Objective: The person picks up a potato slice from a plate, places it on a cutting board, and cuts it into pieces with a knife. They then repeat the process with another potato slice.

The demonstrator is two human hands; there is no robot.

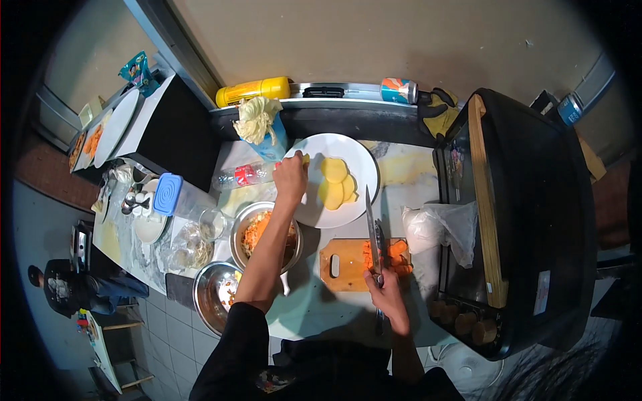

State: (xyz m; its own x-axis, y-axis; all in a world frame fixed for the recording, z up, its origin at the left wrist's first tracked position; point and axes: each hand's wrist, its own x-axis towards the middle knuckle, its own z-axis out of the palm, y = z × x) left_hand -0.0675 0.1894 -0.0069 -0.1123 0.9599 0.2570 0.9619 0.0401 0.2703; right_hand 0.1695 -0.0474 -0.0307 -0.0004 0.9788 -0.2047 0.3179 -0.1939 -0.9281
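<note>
My left hand [291, 179] reaches to the left rim of a white plate [361, 167], its fingers closed on a pale yellow slice [306, 160] that looks like potato. Several similar potato slices [334, 175] lie overlapped in the middle of the plate. My right hand [388, 299] grips a knife [370, 230] by its handle, the long blade pointing away from me towards the plate. Below that blade is a wooden cutting board [334, 275] with a handle slot. Cut orange carrot pieces [399, 251] sit on its right end.
Under my left forearm stands a pot [235, 242] of chopped food, with a steel bowl [200, 294] nearer me. A plastic bottle [234, 176] lies by the plate. To the right are a plastic bag [428, 230] and a black oven-like appliance [542, 220]. A person [67, 291] is far left.
</note>
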